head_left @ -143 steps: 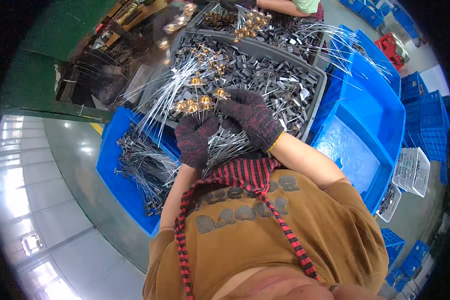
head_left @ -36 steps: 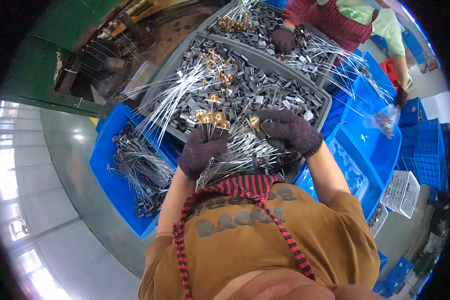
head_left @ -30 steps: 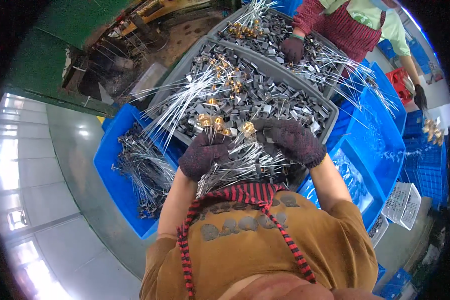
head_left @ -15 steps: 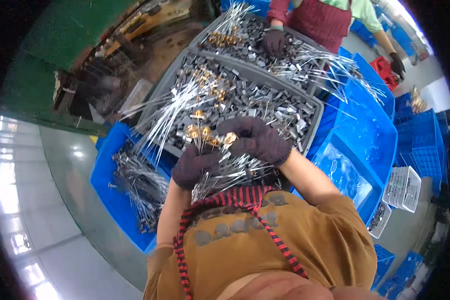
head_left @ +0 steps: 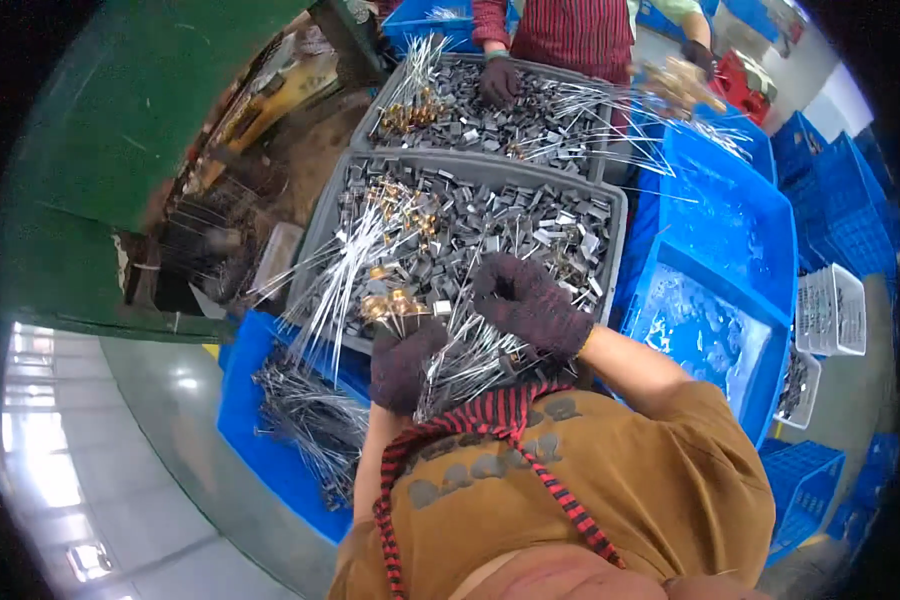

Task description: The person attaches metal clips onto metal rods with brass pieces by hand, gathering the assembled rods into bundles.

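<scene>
My left hand (head_left: 406, 366), in a dark knitted glove, is closed around a small bunch of thin metal wires with gold-coloured heads (head_left: 394, 304); the heads stick up past the fingers. To its right my right hand (head_left: 536, 308), gloved alike, curls thumb and fingers together above the grey tray (head_left: 315, 225). Whatever those fingertips hold, if anything, is hidden. Small dark grey blocks (head_left: 490, 215) fill that tray. A fan of gold-headed wires (head_left: 348, 260) lies over its left side. More silvery wires (head_left: 470, 365) lie between my hands and my body.
A second grey tray (head_left: 365, 125) of blocks and wires adjoins at the back, where a co-worker's gloved hand (head_left: 500, 82) rests. Left stands a blue bin (head_left: 240, 395) of wires; right, blue bins (head_left: 785, 300) and a white basket (head_left: 848, 310). A green machine (head_left: 100, 130) stands far left.
My right hand has drawn away from the gold heads, rightward. My left hand still grips its bunch. At the back, the co-worker's other hand now has a blurred gold-headed bunch beside it.
</scene>
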Tool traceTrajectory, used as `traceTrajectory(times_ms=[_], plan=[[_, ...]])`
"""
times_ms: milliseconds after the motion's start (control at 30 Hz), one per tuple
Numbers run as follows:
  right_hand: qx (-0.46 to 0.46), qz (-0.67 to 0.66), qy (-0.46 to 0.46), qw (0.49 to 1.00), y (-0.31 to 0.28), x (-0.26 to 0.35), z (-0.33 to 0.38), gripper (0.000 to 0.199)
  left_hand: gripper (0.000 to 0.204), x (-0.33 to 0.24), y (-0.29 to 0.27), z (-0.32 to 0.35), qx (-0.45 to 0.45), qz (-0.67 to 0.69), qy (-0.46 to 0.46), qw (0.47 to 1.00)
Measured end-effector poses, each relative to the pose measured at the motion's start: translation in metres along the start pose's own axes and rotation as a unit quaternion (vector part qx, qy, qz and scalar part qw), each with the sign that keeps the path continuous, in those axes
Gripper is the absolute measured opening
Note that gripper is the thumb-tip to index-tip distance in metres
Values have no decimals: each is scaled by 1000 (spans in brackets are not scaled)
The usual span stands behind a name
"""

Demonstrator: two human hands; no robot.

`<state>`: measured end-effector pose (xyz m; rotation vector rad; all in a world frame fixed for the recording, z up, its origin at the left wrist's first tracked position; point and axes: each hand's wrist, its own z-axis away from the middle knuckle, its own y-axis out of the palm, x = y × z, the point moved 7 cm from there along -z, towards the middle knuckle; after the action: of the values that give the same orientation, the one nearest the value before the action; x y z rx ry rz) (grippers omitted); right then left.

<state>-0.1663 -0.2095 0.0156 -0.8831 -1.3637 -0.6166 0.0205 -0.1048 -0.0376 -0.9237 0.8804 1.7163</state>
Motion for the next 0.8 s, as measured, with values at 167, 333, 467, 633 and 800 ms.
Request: traceTrajectory(times_ms=[167,333,467,633,800], plan=[[29,49,-78,995,-28,21,-8,8,15,-2,-13,5,-27,-175,216,960],[41,243,179,952,-83,-93,-90,27,16,16,-11,-26,-53,117,42,991],[49,367,83,925,-61,-90,-144,40,21,32,-15,-34,44,-39,94,994],[70,539,53,838,-12,-165,-241,39,13,20,2,-42,77,-183,50,979],[139,609,36,780,22,-194,-268,37,27,20,1,-36,92,-246,79,962]])
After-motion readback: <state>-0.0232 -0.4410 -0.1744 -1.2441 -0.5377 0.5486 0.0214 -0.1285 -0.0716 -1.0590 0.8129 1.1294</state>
